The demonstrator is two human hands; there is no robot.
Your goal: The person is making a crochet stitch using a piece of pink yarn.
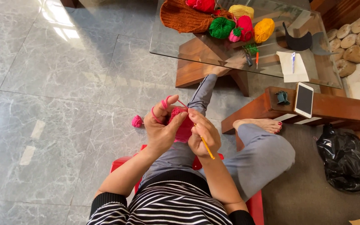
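Pink crochet piece [183, 125], soft and light I judge, sits above my lap, left hand [161, 127] pinching its edge with yarn looped over the fingers, right hand [203, 135] gripping the yellow hook [207, 148].

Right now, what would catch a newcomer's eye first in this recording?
At centre, the left hand and right hand meet on a pink crochet piece; pink yarn loops over the left fingers, and the right hand holds a yellow crochet hook. At the top, bright yarn balls crowd a glass table. A small pink yarn ball lies on the grey floor at left.
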